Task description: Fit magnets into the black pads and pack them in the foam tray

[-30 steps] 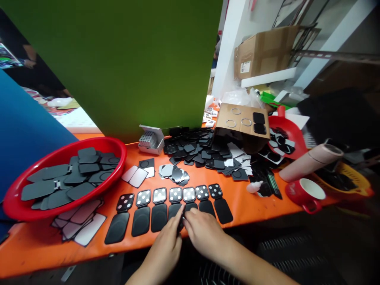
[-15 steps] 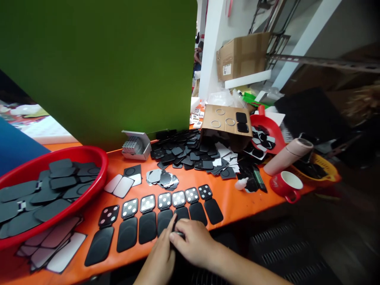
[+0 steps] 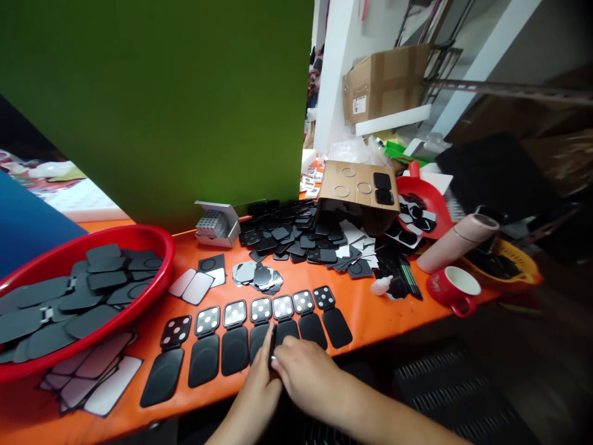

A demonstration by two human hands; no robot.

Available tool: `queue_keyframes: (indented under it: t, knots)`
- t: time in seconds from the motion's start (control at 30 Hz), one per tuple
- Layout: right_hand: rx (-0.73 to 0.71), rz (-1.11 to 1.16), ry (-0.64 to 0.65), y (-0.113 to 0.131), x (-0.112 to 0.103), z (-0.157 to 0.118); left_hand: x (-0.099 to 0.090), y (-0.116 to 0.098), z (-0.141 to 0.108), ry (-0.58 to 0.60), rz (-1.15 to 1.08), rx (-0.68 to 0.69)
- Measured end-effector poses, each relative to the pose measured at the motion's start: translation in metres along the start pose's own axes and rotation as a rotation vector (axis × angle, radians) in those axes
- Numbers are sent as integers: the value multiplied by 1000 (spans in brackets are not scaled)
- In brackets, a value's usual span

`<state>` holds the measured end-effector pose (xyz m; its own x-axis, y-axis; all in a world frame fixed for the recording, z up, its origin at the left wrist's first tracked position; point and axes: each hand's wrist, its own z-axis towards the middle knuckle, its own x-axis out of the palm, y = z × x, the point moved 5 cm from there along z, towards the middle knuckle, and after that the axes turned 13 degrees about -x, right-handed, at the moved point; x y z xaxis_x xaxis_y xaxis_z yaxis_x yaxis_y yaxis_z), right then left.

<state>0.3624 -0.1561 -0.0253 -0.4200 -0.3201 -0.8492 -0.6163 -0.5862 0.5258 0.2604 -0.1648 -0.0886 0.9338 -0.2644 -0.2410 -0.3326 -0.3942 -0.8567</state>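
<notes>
At the table's front edge, my left hand [image 3: 263, 378] and my right hand [image 3: 308, 376] come together. Between them stands a thin black piece [image 3: 272, 347], seen edge-on. Both hands are closed on it, the left along its left face and the right fingers pinching its near end; its faces are hidden. Just beyond lies a row of black hinged pads, including the left-end pad [image 3: 162, 377] and a right-end pad [image 3: 338, 327]. Each is unfolded, with a square dotted flap, such as the flap [image 3: 207, 321], at the far side. My hands partly cover the middle pads.
Left stands a red basin [image 3: 169, 250] of dark pads, with pink-white sheets [image 3: 111, 389] below. Behind the row are silvery pieces [image 3: 257, 277], a heap of black pieces [image 3: 282, 238] and a cardboard box [image 3: 359, 179]. A pink flask [image 3: 456, 244] and red mug [image 3: 447, 290] stand right.
The black piece now stands edge-on between my hands, showing more clearly. My right fingers have shifted against its near end. The whole view has moved slightly.
</notes>
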Motion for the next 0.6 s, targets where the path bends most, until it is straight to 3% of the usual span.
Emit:
queue_keyframes:
  t: [0.1,0.33,0.6]
  knots:
    - [-25,13,9,3,-2,-2,4,8,-3,41,80,52]
    - [137,189,-44,-7,7,-8,7,9,-9,65,186,50]
    - [213,338,-144,-15,19,-14,12,5,-8,127,127,32]
